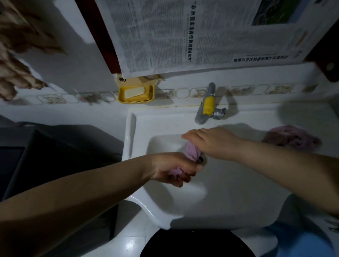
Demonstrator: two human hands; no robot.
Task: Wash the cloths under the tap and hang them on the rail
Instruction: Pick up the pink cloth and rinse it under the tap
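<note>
A twisted purple cloth (191, 152) stretches over the white sink's (234, 193) bowl, above the drain. My left hand (172, 169) grips its near end and my right hand (211, 139) grips its far end, both curled round it. A second purple cloth (292, 138) lies bunched on the sink's right ledge. The metal tap (207, 107) with a yellow band stands at the back of the sink, just beyond my right hand. I see no water running from it. A patterned brown cloth (12, 62) hangs at the upper left; no rail is visible.
A yellow soap dish (136, 94) with a white bar hangs on the wall left of the tap. A newspaper (199, 29) covers the wall above. A dark box-like thing (50, 157) stands left of the sink. Something blue (297, 241) lies below right.
</note>
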